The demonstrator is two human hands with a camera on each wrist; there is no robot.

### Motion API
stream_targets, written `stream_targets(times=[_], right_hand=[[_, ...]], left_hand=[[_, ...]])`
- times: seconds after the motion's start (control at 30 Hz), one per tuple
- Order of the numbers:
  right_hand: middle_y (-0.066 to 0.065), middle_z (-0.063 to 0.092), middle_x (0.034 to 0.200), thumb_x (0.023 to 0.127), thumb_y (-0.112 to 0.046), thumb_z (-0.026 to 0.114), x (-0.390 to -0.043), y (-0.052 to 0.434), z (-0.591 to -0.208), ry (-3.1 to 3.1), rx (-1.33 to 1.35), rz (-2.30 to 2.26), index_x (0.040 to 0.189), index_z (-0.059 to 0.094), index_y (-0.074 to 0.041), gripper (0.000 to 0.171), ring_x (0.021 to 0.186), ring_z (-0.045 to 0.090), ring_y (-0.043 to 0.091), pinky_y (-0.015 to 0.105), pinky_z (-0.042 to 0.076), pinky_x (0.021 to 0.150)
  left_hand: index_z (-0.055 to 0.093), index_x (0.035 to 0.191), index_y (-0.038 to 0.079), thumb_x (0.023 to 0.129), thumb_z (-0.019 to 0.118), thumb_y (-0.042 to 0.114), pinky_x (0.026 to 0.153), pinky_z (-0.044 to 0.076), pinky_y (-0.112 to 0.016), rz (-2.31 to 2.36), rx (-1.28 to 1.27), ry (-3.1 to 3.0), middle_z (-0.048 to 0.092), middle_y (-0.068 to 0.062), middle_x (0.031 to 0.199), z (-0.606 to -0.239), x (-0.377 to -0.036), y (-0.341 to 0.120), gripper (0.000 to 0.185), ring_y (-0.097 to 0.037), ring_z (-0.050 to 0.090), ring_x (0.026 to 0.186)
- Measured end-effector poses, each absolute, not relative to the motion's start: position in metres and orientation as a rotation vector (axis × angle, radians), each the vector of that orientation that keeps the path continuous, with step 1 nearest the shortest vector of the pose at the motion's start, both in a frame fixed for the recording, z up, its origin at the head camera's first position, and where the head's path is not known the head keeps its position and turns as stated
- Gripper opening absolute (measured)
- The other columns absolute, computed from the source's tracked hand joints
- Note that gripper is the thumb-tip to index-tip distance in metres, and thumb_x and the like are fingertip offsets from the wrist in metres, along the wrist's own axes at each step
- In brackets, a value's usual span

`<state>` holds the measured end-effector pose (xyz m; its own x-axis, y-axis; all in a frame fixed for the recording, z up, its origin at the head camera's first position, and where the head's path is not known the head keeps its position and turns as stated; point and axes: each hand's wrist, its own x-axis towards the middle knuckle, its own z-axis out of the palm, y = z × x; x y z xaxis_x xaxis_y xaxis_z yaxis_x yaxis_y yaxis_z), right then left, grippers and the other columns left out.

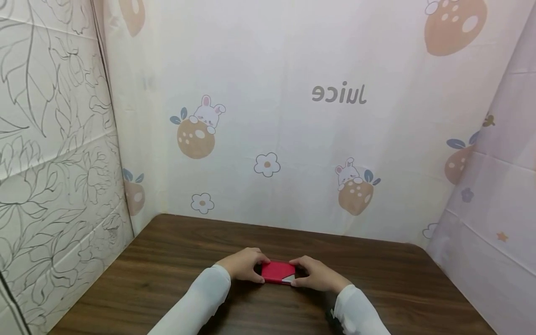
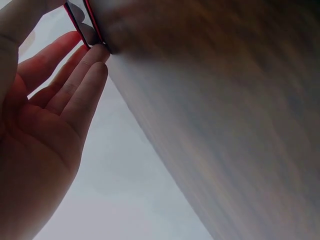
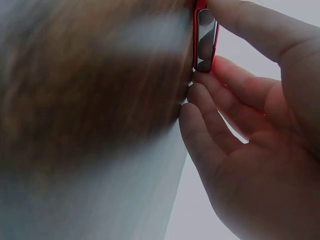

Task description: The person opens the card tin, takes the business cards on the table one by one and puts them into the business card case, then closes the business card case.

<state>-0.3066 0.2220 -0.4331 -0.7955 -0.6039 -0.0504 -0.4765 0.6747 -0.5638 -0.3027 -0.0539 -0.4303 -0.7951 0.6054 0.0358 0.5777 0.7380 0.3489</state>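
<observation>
a person sits at a dark brown wooden table inside a small booth hung with pale printed curtains, patterned with rabbits, strawberries and flowers. both arms, in white sleeves, reach forward from the bottom of the head view and meet near the middle of the table's near half.

between the two hands lies a small flat red case, seemingly resting flat on the wood, with a silver-grey corner showing at its lower right. the left hand grasps its left end, fingers curled over the top edge and thumb at the near edge. the right hand grasps its right end in the same way. from the right wrist view the red case shows edge-on as a thin red rim around a dark strip, thumb above it and fingertips below, against the table. the left wrist view shows the same red edge at the left fingertips.

i judge the step in hand to be a two-handed hold on the case, either steadying it or preparing to open or lift it. the next move would seem to call for an even pinch at both ends, so that the thin case does not slip or tilt on the smooth wood.
</observation>
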Motion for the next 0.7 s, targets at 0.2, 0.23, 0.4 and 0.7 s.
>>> stream_targets(times=[0.2,0.23,0.4,0.7], right_hand=[[0.009,0.057,0.13,0.09,-0.035,0.077,-0.31,0.224,-0.435,2.648,-0.865,-0.82,0.136,0.059,-0.009,0.056,0.122,0.054,0.034,0.058,0.043,0.1],[0.009,0.057,0.13,0.09,-0.035,0.077,-0.31,0.223,-0.435,2.646,-0.865,-0.823,0.136,0.059,-0.009,0.056,0.122,0.054,0.034,0.058,0.043,0.1],[0.01,0.057,0.13,0.09,-0.036,0.077,-0.309,0.225,-0.435,2.648,-0.877,-0.821,0.137,0.059,-0.01,0.057,0.121,0.054,0.034,0.058,0.044,0.099],[0.015,0.053,0.14,0.094,-0.05,0.067,-0.301,0.232,-0.432,2.712,-0.803,-0.845,0.143,0.054,-0.008,0.066,0.129,0.05,0.037,0.063,0.041,0.101]], left_hand=[[0.07,0.126,0.013,0.083,0.084,0.032,0.094,0.048,-0.028,0.52,0.949,2.852,0.062,0.006,0.112,-0.428,-0.304,-0.052,0.05,-0.007,0.056,0.102],[0.07,0.127,0.013,0.083,0.084,0.033,0.094,0.048,-0.028,0.522,0.939,2.851,0.062,0.006,0.112,-0.428,-0.304,-0.052,0.05,-0.007,0.056,0.102],[0.066,0.131,0.014,0.085,0.081,0.035,0.097,0.046,-0.029,0.544,0.902,2.815,0.06,0.006,0.119,-0.43,-0.303,-0.051,0.053,-0.007,0.055,0.107],[0.054,0.143,0.017,0.086,0.076,0.045,0.105,0.043,-0.043,0.46,0.755,2.936,0.058,-0.001,0.135,-0.422,-0.29,-0.057,0.067,-0.019,0.054,0.125]])
